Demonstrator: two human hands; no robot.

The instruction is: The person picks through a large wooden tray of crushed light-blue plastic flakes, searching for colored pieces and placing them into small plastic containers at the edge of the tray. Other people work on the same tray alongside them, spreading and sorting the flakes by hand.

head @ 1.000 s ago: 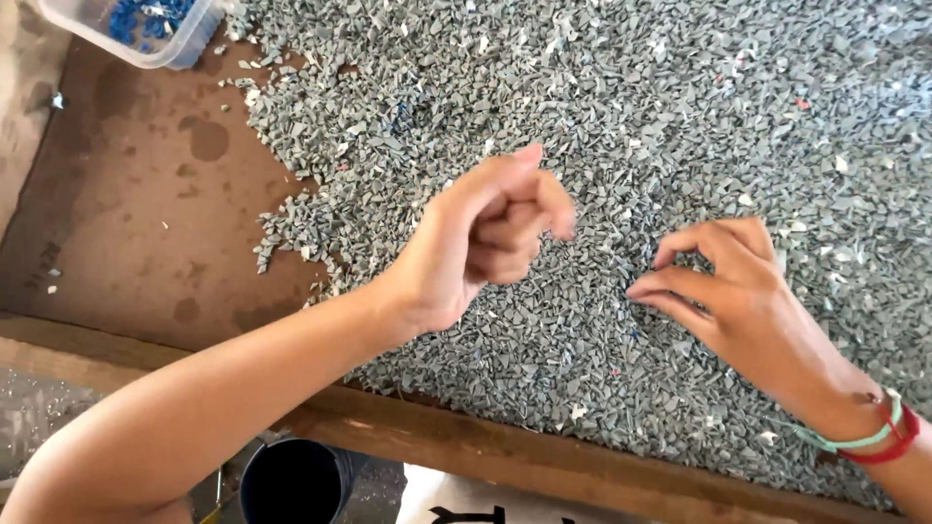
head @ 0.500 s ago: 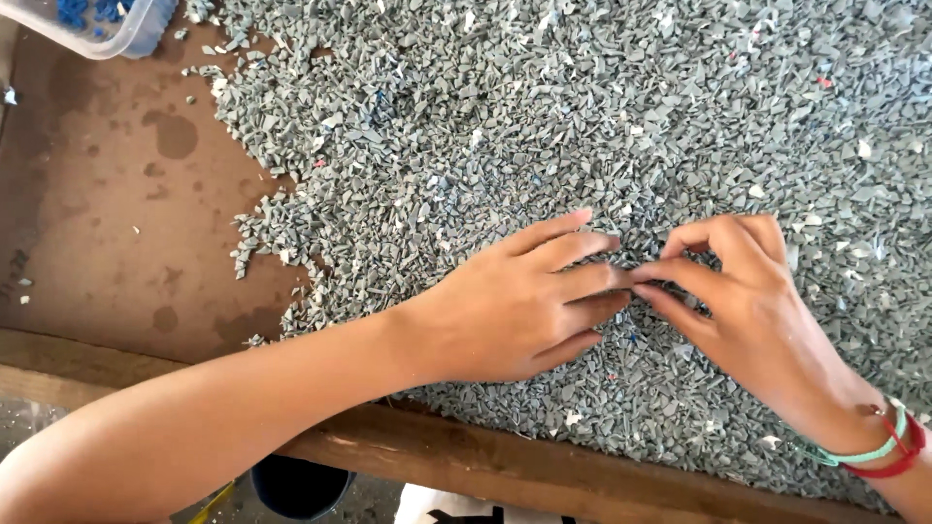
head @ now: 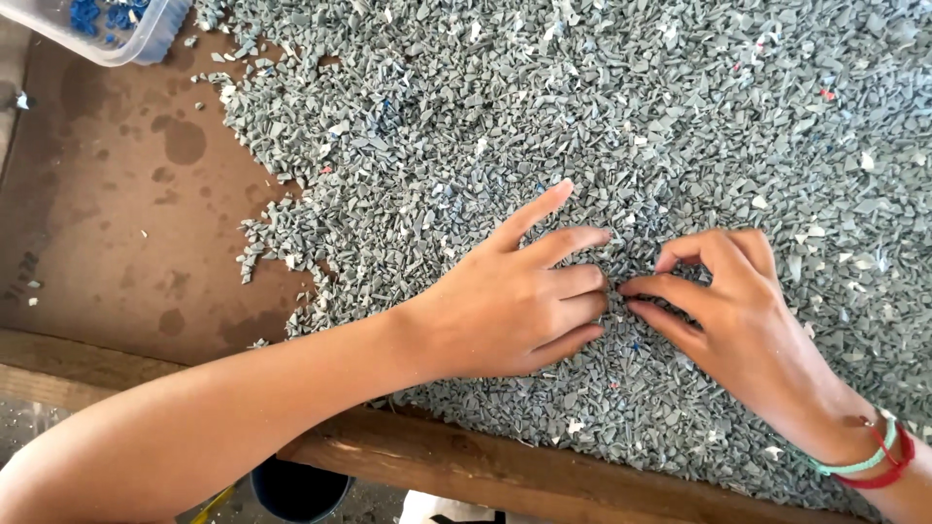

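Sorting underway: left hand point(head: 505, 306) spread flat on grey plastic flakes point(head: 602, 126), right hand point(head: 723, 306) pinching among them, catch hidden. Next move likely needs a clean lift toward far-left tub point(head: 146, 39) of blue bits.

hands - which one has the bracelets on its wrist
The right hand. Its wrist carries a red band and a pale green one, while the left hand has a bare wrist. Both rest palm down on the grey plastic chips.

A stained brown board point(head: 116, 223) edged by a wooden rail point(head: 505, 471) lies in daylight above grey floor point(head: 19, 437).
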